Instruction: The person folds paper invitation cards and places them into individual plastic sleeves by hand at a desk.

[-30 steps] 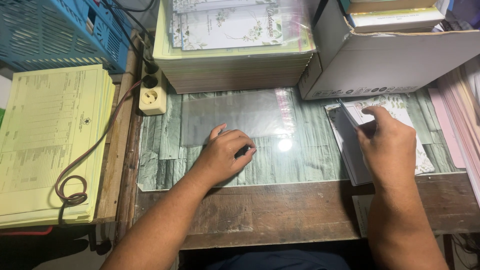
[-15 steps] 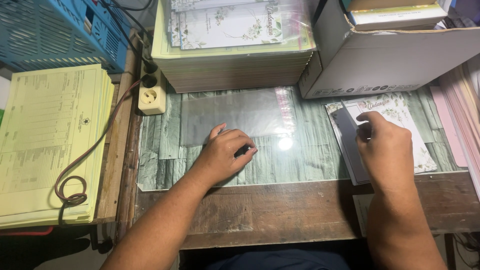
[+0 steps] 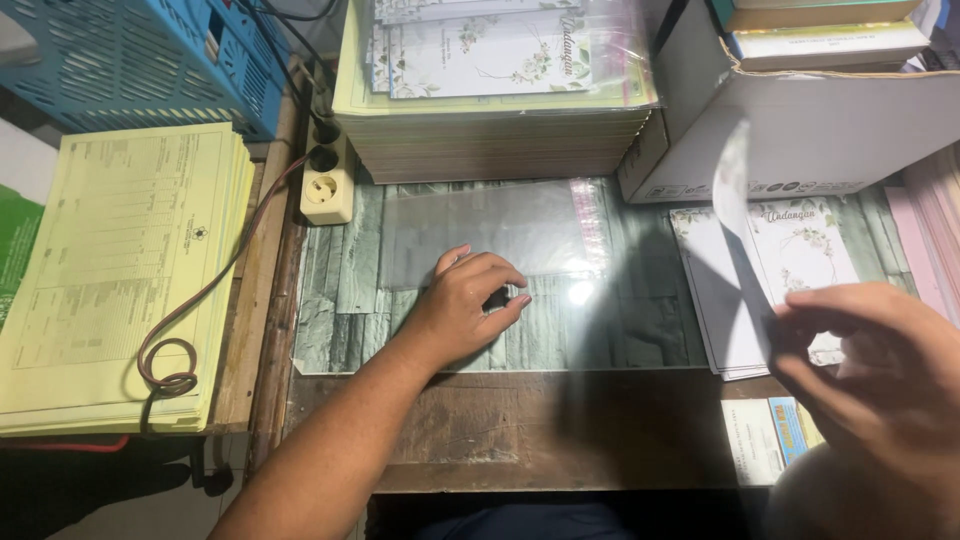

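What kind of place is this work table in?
Probably a small print or stationery packing workspace. Stacks of floral cards in clear sleeves fill the back, an empty clear plastic sleeve lies on the table, and the right hand lifts one card.

Worn wooden desk (image 3: 560, 430); glass top (image 3: 640, 340)

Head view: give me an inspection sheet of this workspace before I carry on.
Surface: wooden desk with a stone-pattern mat.
Job's things: clear sleeve flat on mat; floral card lifted; card pile below.
Clutter: yellow forms, card stack, white box, blue crate.
Grippers: left hand pressing the sleeve; right hand pinching the card.
Cables: brown cord to power strip.
Surroundings: nothing seen.
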